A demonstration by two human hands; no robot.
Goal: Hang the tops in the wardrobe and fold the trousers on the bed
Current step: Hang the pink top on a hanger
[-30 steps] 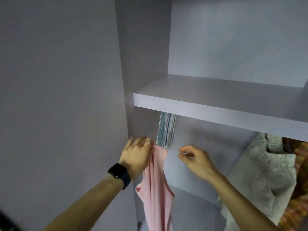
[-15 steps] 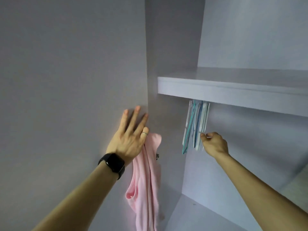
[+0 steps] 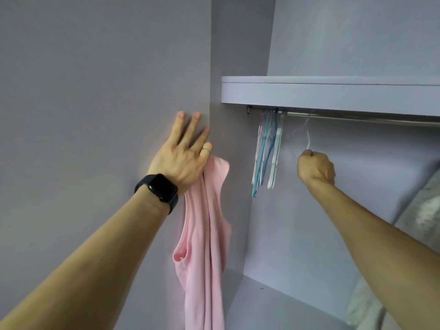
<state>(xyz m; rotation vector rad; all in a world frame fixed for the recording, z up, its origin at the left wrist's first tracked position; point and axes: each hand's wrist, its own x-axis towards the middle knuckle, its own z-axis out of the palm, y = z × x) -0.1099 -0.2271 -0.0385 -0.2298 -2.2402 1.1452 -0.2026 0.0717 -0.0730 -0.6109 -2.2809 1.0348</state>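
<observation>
A pink sleeveless top [image 3: 204, 234] hangs down from under my left hand [image 3: 183, 153]. Three fingers of that hand lie straight against the wardrobe's left panel, the little finger curls over the cloth, and the thumb is hidden. My right hand [image 3: 315, 167] is a closed fist round the bottom of a thin white hanger [image 3: 307, 136]. The hanger's hook is blurred just under the metal rail [image 3: 357, 118]. A bunch of several white, teal and blue hangers [image 3: 266, 153] hangs on the rail's left end, left of my right hand.
A grey shelf [image 3: 333, 94] runs just above the rail. A pale patterned garment [image 3: 423, 217] hangs at the right edge. The wardrobe floor [image 3: 273, 306] lies below, and the left panel [image 3: 95, 115] fills the left half of the view.
My right hand closed on a white hanger and drew it right, away from the bunch. The left hand stayed flat on the panel with the pink top. The view tilted up, showing the rail.
</observation>
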